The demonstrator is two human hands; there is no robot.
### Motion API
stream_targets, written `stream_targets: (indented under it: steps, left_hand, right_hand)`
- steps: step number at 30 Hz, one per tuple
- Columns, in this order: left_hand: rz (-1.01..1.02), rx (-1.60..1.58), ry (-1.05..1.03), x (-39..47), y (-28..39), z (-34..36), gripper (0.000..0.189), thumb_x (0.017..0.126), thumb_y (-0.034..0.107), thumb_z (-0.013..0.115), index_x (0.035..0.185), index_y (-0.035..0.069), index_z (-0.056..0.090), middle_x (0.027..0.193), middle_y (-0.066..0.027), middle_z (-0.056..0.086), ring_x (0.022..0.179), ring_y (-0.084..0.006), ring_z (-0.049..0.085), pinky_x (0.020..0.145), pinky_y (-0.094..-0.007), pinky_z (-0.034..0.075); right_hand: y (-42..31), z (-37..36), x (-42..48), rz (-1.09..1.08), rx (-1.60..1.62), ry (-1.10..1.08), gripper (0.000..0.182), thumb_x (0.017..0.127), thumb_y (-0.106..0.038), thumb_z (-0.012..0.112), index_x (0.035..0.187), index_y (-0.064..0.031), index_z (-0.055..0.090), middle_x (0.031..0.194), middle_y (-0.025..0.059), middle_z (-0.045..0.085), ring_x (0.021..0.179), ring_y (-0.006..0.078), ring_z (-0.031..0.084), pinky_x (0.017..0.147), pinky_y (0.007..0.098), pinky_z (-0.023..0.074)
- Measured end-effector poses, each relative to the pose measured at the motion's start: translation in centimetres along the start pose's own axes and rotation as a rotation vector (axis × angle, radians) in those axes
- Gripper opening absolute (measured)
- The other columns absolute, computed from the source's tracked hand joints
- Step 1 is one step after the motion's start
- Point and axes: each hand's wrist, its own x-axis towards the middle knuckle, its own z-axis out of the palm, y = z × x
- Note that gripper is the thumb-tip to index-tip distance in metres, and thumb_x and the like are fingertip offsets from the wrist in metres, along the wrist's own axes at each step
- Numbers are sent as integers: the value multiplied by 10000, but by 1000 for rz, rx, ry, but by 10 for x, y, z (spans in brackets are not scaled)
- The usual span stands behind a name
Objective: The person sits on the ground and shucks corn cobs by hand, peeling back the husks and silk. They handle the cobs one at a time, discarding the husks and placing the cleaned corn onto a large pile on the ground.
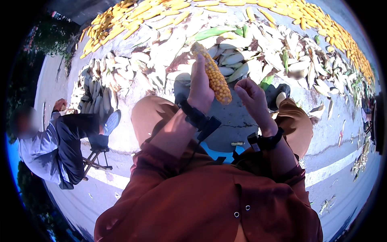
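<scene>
My left hand [201, 86] is closed around a bare ear of yellow corn [215, 78], its thumb lying along the cob. The ear slants, with its lower tip towards my right hand and kernels exposed along the visible side. My right hand [251, 96] hangs just right of that tip, apart from it, its fingers curled in and nothing visible in them. Beyond both hands lies a heap of corn ears in pale husks [234, 57], with a few green husk leaves [214, 32] on top.
Husked yellow ears [121, 25] spread in an arc along the far side, continuing at the right [341, 39]. At the left a person [45, 148] sits on a folding stool [96, 158] beside more husk-covered ears [98, 93]. A blue seat edge [222, 152] shows between my legs.
</scene>
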Motion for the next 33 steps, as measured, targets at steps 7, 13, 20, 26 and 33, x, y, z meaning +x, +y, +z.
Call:
stream_targets:
  steps: [7,13,20,26,33]
  left_hand:
    - [125,120,24,-9,4,12,406,924,411,520,1115,61,447,966,-60,506,844,-143,530,693,-302,492]
    - [147,233,-35,-8,-2,15,369,891,387,597,1085,85,511,935,-12,545,833,-108,548,698,-280,486]
    - [104,148,9,-5,-1,10,406,895,399,583,1116,69,498,970,-36,541,881,-132,548,740,-292,485]
    - [42,74,15,-2,4,1,462,898,431,566,1148,52,480,1005,-55,529,900,-158,539,758,-320,492]
    - [14,37,58,-7,3,4,448,902,401,574,1171,53,488,1017,-52,534,925,-162,538,784,-330,489]
  right_hand:
    - [-8,12,-4,-73,-222,-32,89,832,-85,631,906,-36,635,750,-5,581,604,48,456,538,211,383]
    - [6,18,-5,-201,-434,19,73,800,-57,617,867,-27,616,743,52,598,590,118,533,545,257,426]
    - [9,10,5,19,-387,218,121,841,-130,575,794,-20,563,629,20,544,565,98,516,529,257,423]
    - [13,-14,10,242,-24,57,170,872,-182,587,823,-20,576,702,5,571,573,54,449,537,229,400]
    - [-3,9,-3,90,-64,-126,133,849,-143,602,897,-19,602,749,-4,569,621,57,458,574,219,404]
